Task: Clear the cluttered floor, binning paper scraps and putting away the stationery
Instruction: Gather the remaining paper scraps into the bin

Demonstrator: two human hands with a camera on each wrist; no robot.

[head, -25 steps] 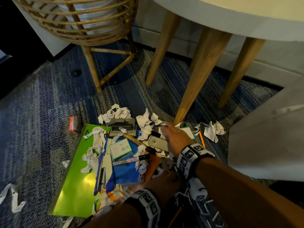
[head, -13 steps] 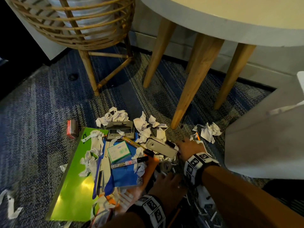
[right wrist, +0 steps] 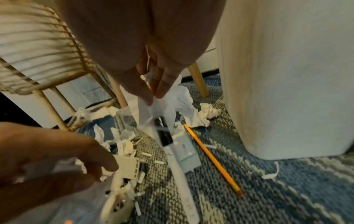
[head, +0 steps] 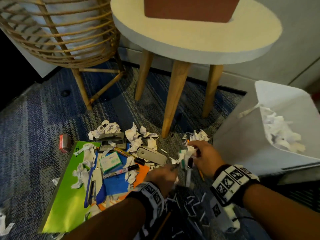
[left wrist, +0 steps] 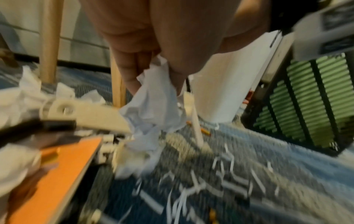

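Paper scraps (head: 133, 134) lay crumpled on the patterned carpet (head: 34, 118) in the head view, scattered over a green folder (head: 69, 196), a blue folder (head: 114, 184) and an orange sheet (head: 142, 172). Among them lay a hole punch (head: 111, 141), a grey stapler (head: 151, 155), two markers (head: 121, 170) and a small green-edged box (head: 110, 161). The right hand (head: 202, 156) held a crumpled paper wad (head: 187, 152) low over the carpet, just beside the white bin (head: 242, 144), which already contained crumpled paper. The left hand (head: 162, 174) was blurred near the stapler's end; its grip could not be read here. A round table (head: 190, 47) on wooden legs and a rattan stand (head: 57, 37) stood behind the clutter.

The left wrist view showed the left hand (left wrist: 151, 50) with fingers (left wrist: 130, 72) and thumb curled round a crumpled white sheet (left wrist: 155, 106) hanging just above the floor. The stapler (left wrist: 86, 115) lay immediately to its left, the orange sheet (left wrist: 57, 174) below it. Thin paper strips (left wrist: 220, 181) littered the carpet.

The right wrist view showed the right hand (right wrist: 153, 60) pinching white paper (right wrist: 164, 103) between thumb and fingers (right wrist: 166, 84). Below it lay a pencil (right wrist: 212, 159), a green-edged box (right wrist: 185, 153) and a white marker (right wrist: 180, 178). The bin wall (right wrist: 287, 75) stood at the right.
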